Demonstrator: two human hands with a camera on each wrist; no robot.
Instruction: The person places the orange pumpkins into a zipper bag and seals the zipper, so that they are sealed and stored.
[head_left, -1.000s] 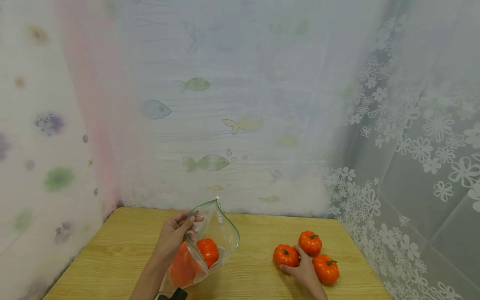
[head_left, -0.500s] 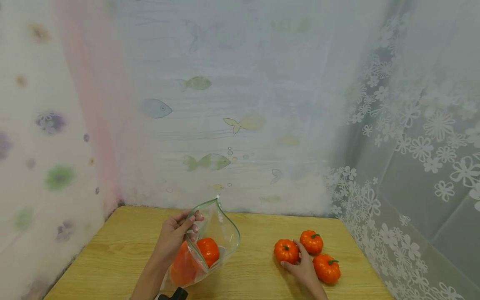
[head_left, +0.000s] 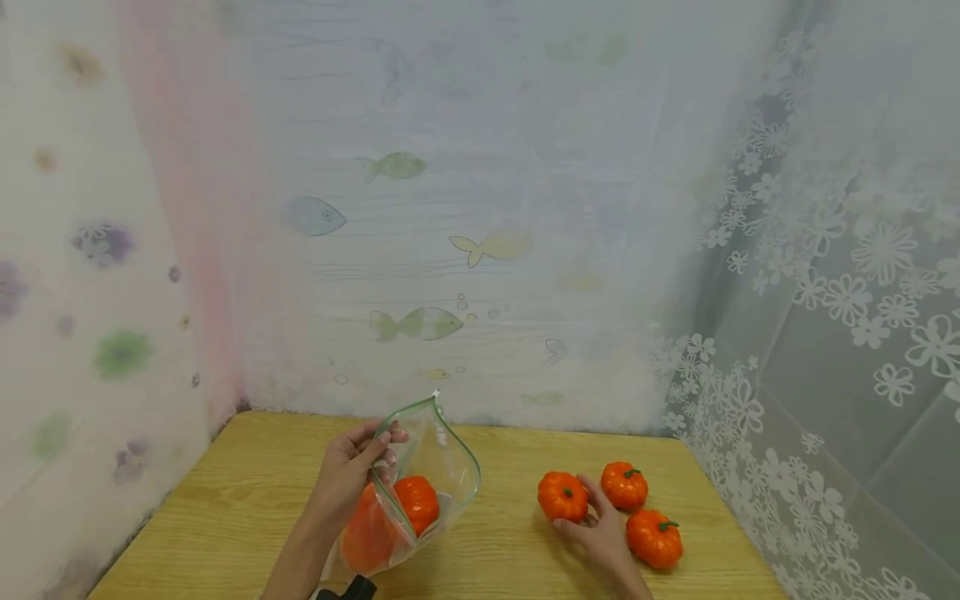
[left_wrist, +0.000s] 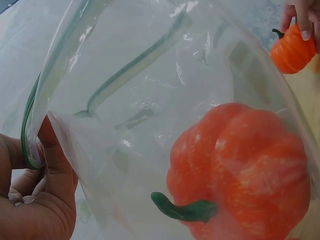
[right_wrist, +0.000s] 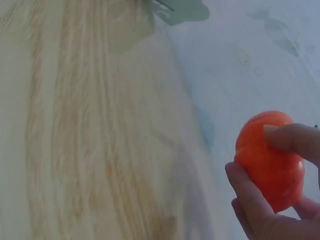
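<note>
My left hand (head_left: 352, 467) pinches the green-edged rim of a clear zip bag (head_left: 442, 454), whose mouth gapes toward the right. Inside the bag are orange pumpkins; one (head_left: 417, 503) shows through the opening, and a larger orange shape (head_left: 367, 537) shows through the plastic. In the left wrist view a pumpkin (left_wrist: 240, 170) with a green stem fills the bag's lower right. To the right, my right hand (head_left: 602, 537) grips a small orange pumpkin (head_left: 562, 497) between thumb and fingers. The right wrist view shows this pumpkin (right_wrist: 270, 160) held off the table.
Two more small pumpkins, one farther back (head_left: 624, 486) and one nearer (head_left: 654, 539), sit on the wooden table (head_left: 495, 550) right of my right hand. A black object (head_left: 348, 589) pokes in at the bottom edge. Patterned curtains (head_left: 480, 208) surround the table.
The right hand has lifted its pumpkin and shifted it slightly left, away from the other two. The left hand and the bag have stayed in place.
</note>
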